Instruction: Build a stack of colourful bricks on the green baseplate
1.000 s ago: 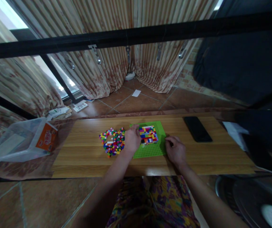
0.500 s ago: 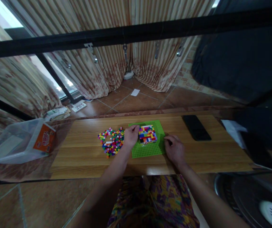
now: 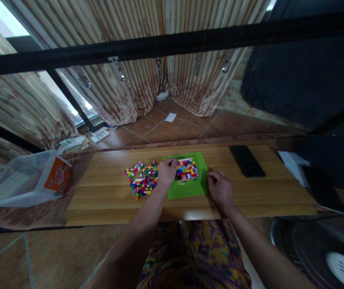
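A green studded baseplate (image 3: 190, 190) lies on the wooden table, bearing a block of multicoloured toy bricks (image 3: 187, 169). My left hand (image 3: 167, 170) is over the plate's left part, fingers pinched at the left edge of the brick block; whatever is between the fingertips is too small to make out. At the plate's right edge rests my right hand (image 3: 220, 186), its fingers curled with thumb and forefinger close together. I cannot see whether it holds anything. Left of my left hand spreads a pile of loose coloured bricks (image 3: 143, 180).
A black phone (image 3: 247, 161) lies on the right of the wooden table (image 3: 100, 192). Beyond the table's left end stands a clear plastic bin (image 3: 24, 176) with an orange label. A black rail (image 3: 172, 44) crosses in front of striped curtains. A round dark object (image 3: 319, 249) is at lower right.
Both hands keep almost the same place and pose on the baseplate. The whole view has shifted very slightly; the bricks look the same.
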The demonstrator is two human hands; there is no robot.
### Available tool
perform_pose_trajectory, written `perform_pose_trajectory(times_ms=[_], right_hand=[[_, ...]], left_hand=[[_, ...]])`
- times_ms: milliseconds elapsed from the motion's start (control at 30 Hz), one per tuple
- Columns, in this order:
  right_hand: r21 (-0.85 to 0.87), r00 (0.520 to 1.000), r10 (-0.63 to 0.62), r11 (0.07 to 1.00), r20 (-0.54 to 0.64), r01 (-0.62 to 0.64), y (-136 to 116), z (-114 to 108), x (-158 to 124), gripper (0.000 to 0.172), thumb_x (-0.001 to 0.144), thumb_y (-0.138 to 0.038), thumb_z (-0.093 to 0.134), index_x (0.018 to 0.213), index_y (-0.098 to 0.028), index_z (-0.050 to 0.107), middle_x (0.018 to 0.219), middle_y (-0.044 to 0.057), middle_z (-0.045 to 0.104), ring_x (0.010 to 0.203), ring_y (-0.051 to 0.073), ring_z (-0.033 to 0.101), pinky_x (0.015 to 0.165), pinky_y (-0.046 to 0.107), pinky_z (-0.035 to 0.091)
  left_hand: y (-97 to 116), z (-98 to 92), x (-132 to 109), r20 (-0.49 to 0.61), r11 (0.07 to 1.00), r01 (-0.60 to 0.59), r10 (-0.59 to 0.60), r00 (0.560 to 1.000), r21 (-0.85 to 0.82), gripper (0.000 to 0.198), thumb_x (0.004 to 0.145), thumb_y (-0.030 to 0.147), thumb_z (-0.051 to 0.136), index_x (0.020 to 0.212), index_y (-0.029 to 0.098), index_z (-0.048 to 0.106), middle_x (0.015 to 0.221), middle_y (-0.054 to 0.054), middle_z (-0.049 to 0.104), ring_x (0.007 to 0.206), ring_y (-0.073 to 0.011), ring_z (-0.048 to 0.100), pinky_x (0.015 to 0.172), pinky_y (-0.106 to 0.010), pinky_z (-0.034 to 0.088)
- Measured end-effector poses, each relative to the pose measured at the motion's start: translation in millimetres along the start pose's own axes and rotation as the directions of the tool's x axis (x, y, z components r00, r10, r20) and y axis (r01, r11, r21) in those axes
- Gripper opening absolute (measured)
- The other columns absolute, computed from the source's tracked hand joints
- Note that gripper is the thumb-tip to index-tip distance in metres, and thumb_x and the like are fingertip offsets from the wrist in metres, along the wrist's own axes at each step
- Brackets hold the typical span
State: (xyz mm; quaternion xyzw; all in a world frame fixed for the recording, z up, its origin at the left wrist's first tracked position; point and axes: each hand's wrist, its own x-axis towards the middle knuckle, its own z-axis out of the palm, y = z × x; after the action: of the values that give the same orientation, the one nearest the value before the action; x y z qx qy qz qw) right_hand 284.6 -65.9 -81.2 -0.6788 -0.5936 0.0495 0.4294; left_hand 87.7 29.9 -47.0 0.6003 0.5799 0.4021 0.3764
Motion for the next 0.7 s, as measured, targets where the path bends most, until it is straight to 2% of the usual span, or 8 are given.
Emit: perform_pose_trajectory(times_ms=[100,233,367,400,533,600,633,700], right_hand=[[-0.006,1.0,-0.02,1.0,0.0,0.02,0.7,0.2,-0.2,0.022,0.086,-0.025,0.046,0.084,-0.019,0.067,0.088,0.009,0.066,0.082,0.021,0.062,0.078,0.034,0.049],[-0.003,0.999,-0.03,1.0,0.01,0.03,3.0,0.9,-0.7,0.022,0.086,-0.025,0.045,0.085,-0.019,0.067,0.088,0.009,0.066,0.081,0.021,0.062,0.077,0.034,0.049],[-0.001,0.999,-0.033,0.999,0.016,0.033,5.9,2.2,-1.1,0.022,0.085,-0.026,0.046,0.085,-0.019,0.067,0.089,0.009,0.066,0.081,0.021,0.062,0.077,0.034,0.049],[0.0,0.999,-0.032,0.999,0.016,0.032,6.6,2.7,-1.2,0.022,0.085,-0.026,0.046,0.085,-0.019,0.067,0.089,0.009,0.066,0.081,0.021,0.062,0.077,0.034,0.049],[0.012,0.999,-0.038,0.999,0.003,0.038,10.2,4.4,-1.9,0.022,0.085,-0.028,0.046,0.084,-0.019,0.067,0.089,0.009,0.067,0.081,0.021,0.062,0.077,0.034,0.049],[0.015,0.999,-0.052,0.999,0.002,0.052,12.1,5.1,-2.4,0.023,0.085,-0.029,0.046,0.084,-0.019,0.067,0.089,0.009,0.067,0.081,0.021,0.062,0.076,0.033,0.048],[0.01,0.998,-0.056,0.998,0.004,0.056,12.9,5.4,-2.6,0.023,0.085,-0.029,0.046,0.084,-0.018,0.067,0.089,0.009,0.066,0.08,0.021,0.062,0.075,0.033,0.048],[-0.01,0.998,-0.058,0.998,0.008,0.058,14.3,5.8,-3.0,0.025,0.086,-0.031,0.045,0.084,-0.018,0.067,0.089,0.009,0.066,0.078,0.021,0.062,0.073,0.033,0.048]], left_hand=[[2.6,-3.5,-1.7,-0.008,0.999,-0.03,0.031,0.999,0.022,0.025,0.086,0.029,0.052,0.083,0.015,0.072,0.071,-0.001,0.069,0.067,-0.0142,0.061,0.065,-0.023,0.045],[2.2,-15.0,-12.2,-0.037,0.994,-0.107,0.108,0.993,0.019,0.035,0.092,0.035,0.043,0.081,0.015,0.068,0.068,-0.002,0.065,0.064,-0.0135,0.059,0.065,-0.023,0.046],[-7.2,-46.8,-36.1,-0.092,0.985,-0.166,0.161,0.983,-0.048,0.034,0.092,0.041,0.045,0.093,0.016,0.069,0.084,-0.005,0.07,0.076,-0.0154,0.063,0.071,-0.026,0.049],[-11.9,-58.4,-43.2,-0.142,0.986,-0.16,0.152,0.978,-0.041,0.034,0.09,0.041,0.047,0.097,0.017,0.069,0.087,-0.005,0.071,0.078,-0.0161,0.064,0.072,-0.027,0.05],[-37.6,-109.4,-70.3,-0.34,0.995,-0.058,0.082,0.937,0.079,0.036,0.086,0.043,0.052,0.104,0.017,0.068,0.092,-0.007,0.071,0.081,-0.0184,0.065,0.076,-0.031,0.052],[-50.0,-128.9,-82.5,-0.424,0.98,-0.046,0.127,0.897,0.195,0.04,0.082,0.045,0.058,0.108,0.017,0.065,0.098,-0.009,0.07,0.091,-0.0213,0.065,0.084,-0.036,0.052],[-54.8,-135.1,-88.3,-0.416,0.958,-0.063,0.181,0.891,0.28,0.045,0.08,0.046,0.062,0.114,0.017,0.063,0.108,-0.011,0.068,0.102,-0.0237,0.062,0.092,-0.04,0.049],[-61.0,-139.6,-98.5,-0.346,0.897,-0.052,0.222,0.911,0.439,0.063,0.075,0.05,0.067,0.128,0.018,0.055,0.129,-0.015,0.057,0.121,-0.0292,0.053,0.103,-0.047,0.042]])
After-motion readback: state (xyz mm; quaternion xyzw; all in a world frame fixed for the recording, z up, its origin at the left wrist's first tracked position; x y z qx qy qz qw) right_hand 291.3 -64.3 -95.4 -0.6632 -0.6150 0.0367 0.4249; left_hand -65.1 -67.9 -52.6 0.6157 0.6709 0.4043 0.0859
